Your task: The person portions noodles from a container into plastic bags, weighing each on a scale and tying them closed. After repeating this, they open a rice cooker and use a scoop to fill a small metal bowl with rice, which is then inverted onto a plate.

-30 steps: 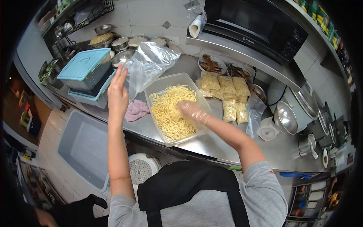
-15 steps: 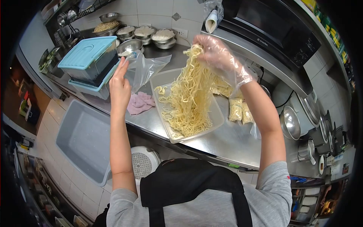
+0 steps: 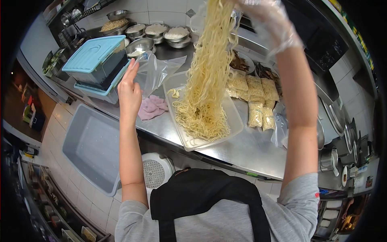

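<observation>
My right hand (image 3: 268, 20), in a clear plastic glove, is raised at the top and closed on a long bundle of yellow noodles (image 3: 209, 76). The strands hang down into a translucent plastic tub (image 3: 238, 127), where more noodles lie heaped. My bare left hand (image 3: 130, 86) is up at the left of the tub, its fingers closed on a clear plastic bag (image 3: 157, 72) that spreads out to the right. A pink cloth (image 3: 152, 107) lies on the counter below the bag.
Packed noodle bags (image 3: 256, 92) lie right of the tub. Left stand a blue-lidded box (image 3: 94, 52) and, lower, a grey bin (image 3: 90, 145). Metal bowls (image 3: 177, 38) line the back. A microwave (image 3: 314, 36) is at upper right.
My right hand has risen and moved right, pulling the noodles higher and stretching them out. More packed bags and a dish behind them now show. My left hand has barely moved.
</observation>
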Motion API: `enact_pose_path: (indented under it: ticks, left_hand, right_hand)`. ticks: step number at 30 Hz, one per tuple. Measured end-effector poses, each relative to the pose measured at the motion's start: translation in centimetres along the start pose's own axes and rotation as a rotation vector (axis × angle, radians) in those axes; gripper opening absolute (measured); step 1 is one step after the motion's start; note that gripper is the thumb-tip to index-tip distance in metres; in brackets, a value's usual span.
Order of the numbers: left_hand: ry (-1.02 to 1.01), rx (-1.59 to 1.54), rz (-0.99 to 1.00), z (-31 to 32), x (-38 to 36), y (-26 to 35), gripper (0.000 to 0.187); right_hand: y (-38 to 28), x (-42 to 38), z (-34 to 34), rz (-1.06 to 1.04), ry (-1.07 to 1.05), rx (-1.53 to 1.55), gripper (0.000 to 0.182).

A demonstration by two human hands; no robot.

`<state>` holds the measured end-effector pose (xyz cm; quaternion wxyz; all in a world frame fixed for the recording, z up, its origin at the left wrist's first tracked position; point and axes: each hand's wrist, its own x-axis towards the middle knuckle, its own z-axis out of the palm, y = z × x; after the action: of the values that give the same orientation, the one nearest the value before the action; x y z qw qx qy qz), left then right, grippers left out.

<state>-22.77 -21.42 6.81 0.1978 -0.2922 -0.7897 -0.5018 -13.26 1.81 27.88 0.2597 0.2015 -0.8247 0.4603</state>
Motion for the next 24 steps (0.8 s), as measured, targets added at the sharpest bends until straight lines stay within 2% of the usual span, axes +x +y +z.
enact_pose_path:
  ticks: [1,3,4,5,7,9,11,12,13,14,15,16,17,18,19,20,21,23,24]
  left_hand:
    - [-0.003,-0.008,-0.009,0.0,0.0,0.1,0.056]
    - [0.0,-0.005,-0.005,-0.1,-0.1,0.1,0.056]
    - [0.005,-0.005,-0.003,-0.1,-0.2,0.0,0.057]
    - [0.005,-0.003,-0.004,-0.1,-0.4,-0.2,0.057]
    - [0.025,0.002,0.018,-0.1,-0.7,-0.6,0.057]
    - [0.013,-0.016,-0.005,-0.3,-1.2,-0.6,0.057]
    - [0.001,-0.029,-0.028,-0.5,-1.8,-0.5,0.057]
    - [-0.001,-0.03,-0.028,-0.5,-2.0,-0.6,0.056]
    - [-0.003,-0.03,-0.029,-0.4,-2.3,-0.7,0.056]
    - [0.004,-0.027,-0.031,-0.2,-2.5,-0.9,0.056]
    - [0.008,0.008,0.013,-0.1,-2.7,-1.4,0.056]
    - [0.014,0.05,0.051,-0.2,-3.1,-2.0,0.055]
    - [0.034,0.068,0.038,-0.2,-3.3,-2.5,0.055]
    - [0.045,0.104,0.126,0.1,-3.5,-2.8,0.06]
    - [0.058,0.155,0.209,0.1,-3.7,-3.3,0.064]
    - [0.07,0.082,0.16,0.4,-4.0,-3.3,0.062]
    - [0.063,0.082,0.113,0.5,-4.4,-3.0,0.06]
    - [0.137,0.146,0.129,1.9,-5.1,-4.1,0.053]
    - [0.159,-0.029,0.031,2.2,-5.3,-3.6,0.049]
  right_hand:
    - [-1.1,-1.6,-0.4,-0.019,0.192,0.056,0.012]
    - [-6.2,-1.6,-0.2,0.055,0.181,-0.417,0.016]
    - [-3.8,-0.7,-1.6,-0.039,0.216,-0.028,0.02]
    - [-3.0,0.4,-3.6,-0.025,0.091,-0.103,0.028]
    - [-6.7,-3.0,0.9,0.003,0.242,-0.856,0.035]
    - [-4.3,-4.4,0.2,0.082,0.195,0.117,0.037]
    - [3.1,-7.4,-2.1,0.111,-0.136,0.169,0.046]
    - [5.7,-7.2,-2.3,0.323,-0.393,0.248,0.058]
    - [4.1,-9.8,1.6,0.49,-0.195,0.256,0.041]
    - [6.1,-11.7,3.1,0.5,-0.213,0.06,0.048]
    - [8.9,-12.7,3.6,0.378,-0.475,-0.276,0.049]
    - [12.1,-14.1,6.0,0.374,-0.761,-0.722,0.051]
    - [11.8,-14.8,8.4,0.556,-1.041,-0.818,0.052]
    - [15.3,-17.3,9.9,0.572,-1.179,-0.753,0.06]
    - [18.3,-20.9,10.9,0.43,-1.07,-0.691,0.063]
    - [21.0,-23.8,11.8,0.257,-0.972,-0.61,0.066]
    - [23.0,-24.7,12.9,0.273,-0.942,-0.636,0.074]
    - [21.8,-22.8,14.4,0.348,-0.908,-0.901,0.073]
    - [21.9,-23.3,15.2,0.279,-0.82,-0.981,0.074]
